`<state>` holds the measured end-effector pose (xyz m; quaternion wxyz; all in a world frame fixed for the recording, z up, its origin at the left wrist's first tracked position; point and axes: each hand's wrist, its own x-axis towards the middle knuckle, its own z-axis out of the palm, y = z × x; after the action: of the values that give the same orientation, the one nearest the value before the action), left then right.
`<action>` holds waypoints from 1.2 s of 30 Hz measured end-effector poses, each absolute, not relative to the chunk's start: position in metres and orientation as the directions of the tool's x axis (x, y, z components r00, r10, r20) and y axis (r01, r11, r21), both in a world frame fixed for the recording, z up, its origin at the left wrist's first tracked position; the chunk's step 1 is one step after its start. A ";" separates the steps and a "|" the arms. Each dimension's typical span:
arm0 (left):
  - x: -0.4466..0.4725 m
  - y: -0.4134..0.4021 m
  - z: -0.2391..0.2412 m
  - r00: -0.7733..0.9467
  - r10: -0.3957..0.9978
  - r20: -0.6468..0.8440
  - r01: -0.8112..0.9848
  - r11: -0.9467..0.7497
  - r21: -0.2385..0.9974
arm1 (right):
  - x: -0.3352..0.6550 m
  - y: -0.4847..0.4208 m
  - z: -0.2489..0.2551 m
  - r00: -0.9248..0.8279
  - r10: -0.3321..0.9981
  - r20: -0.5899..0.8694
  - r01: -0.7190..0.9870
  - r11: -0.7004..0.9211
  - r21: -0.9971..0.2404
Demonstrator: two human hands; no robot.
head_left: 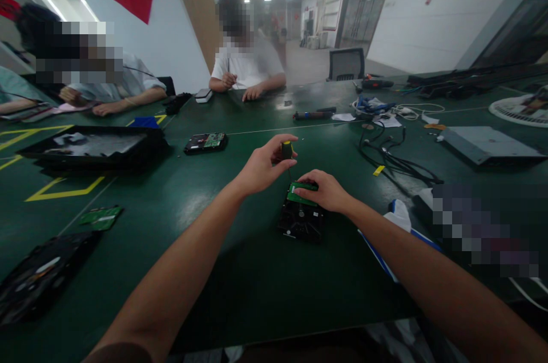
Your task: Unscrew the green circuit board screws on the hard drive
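My left hand is closed around the short black-and-yellow handle of a screwdriver. Its thin shaft points down to the far end of a black hard drive; where the tip meets it is too small to tell. The drive lies flat on the green tabletop right in front of me, with a green circuit board on its far part. My right hand grips the board and the drive's right edge, thumb across the board.
Another hard drive lies ahead left, near a black tray. A loose circuit board and a black drive casing sit at left. Cables and a metal box occupy the right. Two people work across the table.
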<state>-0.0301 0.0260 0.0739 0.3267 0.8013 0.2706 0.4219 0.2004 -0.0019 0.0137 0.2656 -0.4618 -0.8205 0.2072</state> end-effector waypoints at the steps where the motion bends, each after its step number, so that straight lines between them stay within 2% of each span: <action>1: -0.030 0.026 0.074 0.500 0.710 0.495 0.154 -0.636 0.756 | 0.200 -0.002 0.014 -0.435 0.866 0.245 0.647 0.490 -0.584; 14: -0.022 0.021 0.072 0.403 0.732 0.550 0.234 -0.663 0.711 | 0.200 -0.002 0.015 -0.435 0.865 0.249 0.641 0.491 -0.590; 36: -0.025 0.026 0.069 0.393 0.743 0.541 0.220 -0.648 0.730 | 0.202 0.001 0.008 -0.454 0.848 0.274 0.637 0.524 -0.565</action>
<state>-0.0254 0.0255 0.0692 0.2861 0.7840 0.3072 0.4573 0.2020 0.0011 0.0082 0.2702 -0.4472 -0.8301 0.1948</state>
